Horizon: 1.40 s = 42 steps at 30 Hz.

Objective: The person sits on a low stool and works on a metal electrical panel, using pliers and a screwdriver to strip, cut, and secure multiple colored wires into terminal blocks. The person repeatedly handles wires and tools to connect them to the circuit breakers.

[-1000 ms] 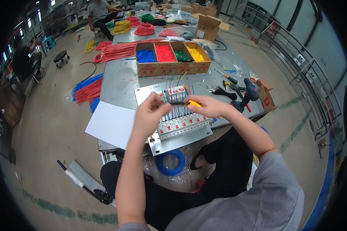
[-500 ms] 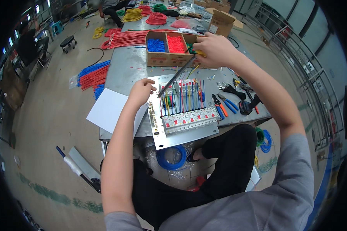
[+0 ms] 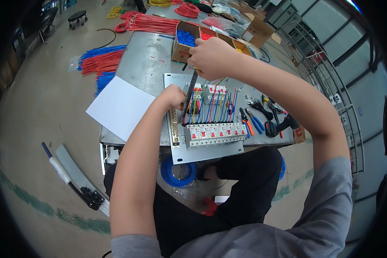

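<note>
My right hand is closed around the handle of a long dark-shafted screwdriver, raised above the far side of a metal mounting plate. The shaft slants down to the left end of the lower row of circuit breakers. My left hand rests at the plate's left side, fingers curled in near the shaft; what they pinch, if anything, is hidden. Red, blue and yellow wires run between the lower row and the upper breakers. A brass terminal bar lies along the left edge.
White paper lies left of the plate. Beyond it stands a divided cardboard box with blue and red small parts. Pliers, wire strippers and a power tool lie to the right. Bundled red cables lie farther off.
My right hand has come left and nearer, and the screwdriver now stands steeper with its tip lower. My left hand has moved in closer to the wires. The view has shifted.
</note>
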{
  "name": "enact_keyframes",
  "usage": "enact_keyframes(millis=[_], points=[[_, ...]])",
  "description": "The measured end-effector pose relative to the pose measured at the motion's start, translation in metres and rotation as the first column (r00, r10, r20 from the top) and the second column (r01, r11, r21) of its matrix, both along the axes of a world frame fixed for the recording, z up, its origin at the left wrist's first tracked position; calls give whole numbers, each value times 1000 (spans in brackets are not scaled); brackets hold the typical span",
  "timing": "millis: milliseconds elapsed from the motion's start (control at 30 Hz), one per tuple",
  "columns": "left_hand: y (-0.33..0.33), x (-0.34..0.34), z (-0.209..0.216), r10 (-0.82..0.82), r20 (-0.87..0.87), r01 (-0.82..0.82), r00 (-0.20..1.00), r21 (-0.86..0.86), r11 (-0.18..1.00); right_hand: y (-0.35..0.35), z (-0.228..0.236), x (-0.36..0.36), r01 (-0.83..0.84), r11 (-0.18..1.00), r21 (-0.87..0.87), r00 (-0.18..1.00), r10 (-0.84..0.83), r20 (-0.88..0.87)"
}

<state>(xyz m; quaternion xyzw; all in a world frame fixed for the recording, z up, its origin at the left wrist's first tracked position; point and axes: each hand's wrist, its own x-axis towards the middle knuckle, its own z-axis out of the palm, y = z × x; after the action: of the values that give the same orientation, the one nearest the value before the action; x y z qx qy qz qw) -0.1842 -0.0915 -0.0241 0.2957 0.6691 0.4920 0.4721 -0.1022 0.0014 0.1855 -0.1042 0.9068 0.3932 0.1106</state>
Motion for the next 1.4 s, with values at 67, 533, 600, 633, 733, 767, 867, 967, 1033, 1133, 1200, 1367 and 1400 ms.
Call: enact_keyframes(millis=[67, 533, 600, 633, 733, 767, 867, 967, 1033, 1133, 1200, 1367, 1400], points=[[0, -2, -4, 11, -40, -9, 999, 43, 999, -2, -3, -5, -33, 999, -13, 999, 33, -5], [-31, -21, 2, -258, 167, 264, 951, -11, 964, 9, -18, -45, 10, 998, -60, 996, -5, 90], [-36, -13, 0, -262, 175, 261, 949, 30, 965, 11, -22, -54, 29, 997, -76, 994, -21, 108], [-38, -10, -2, -258, 177, 255, 950, 41, 966, 11, -25, -55, 11, 995, -96, 996, -2, 93], [-42, -10, -8, -186, 199, 177, 962, 59, 982, 5, -24, -61, -8, 994, -107, 997, 16, 73], [-41, -10, -9, -166, 207, 159, 964, 50, 986, 5, -25, -61, -1, 995, -103, 997, 9, 75], [-35, -1, -11, -119, 214, 112, 969, 47, 993, 18, -34, -65, 13, 995, -103, 996, -4, 89], [-33, 2, -14, -99, 247, 86, 964, 63, 994, 30, -40, -71, -15, 995, -103, 991, 29, 132], [-35, -1, -16, -71, 264, 58, 962, 59, 997, 28, -40, -74, -41, 993, -110, 986, 58, 159], [-34, 0, -17, -74, 284, 53, 956, 83, 995, 37, -44, -72, -119, 983, -139, 980, 139, 145], [-33, -1, -18, -81, 285, 62, 955, 76, 995, 47, -43, -74, -178, 961, -213, 972, 205, 112], [-27, 0, -19, -75, 245, 62, 967, 62, 996, 74, -48, -71, -388, 860, -330, 914, 405, -22], [-27, 0, -17, -75, 247, 64, 966, 51, 997, 77, -48, -69, -388, 853, -348, 914, 406, -24]])
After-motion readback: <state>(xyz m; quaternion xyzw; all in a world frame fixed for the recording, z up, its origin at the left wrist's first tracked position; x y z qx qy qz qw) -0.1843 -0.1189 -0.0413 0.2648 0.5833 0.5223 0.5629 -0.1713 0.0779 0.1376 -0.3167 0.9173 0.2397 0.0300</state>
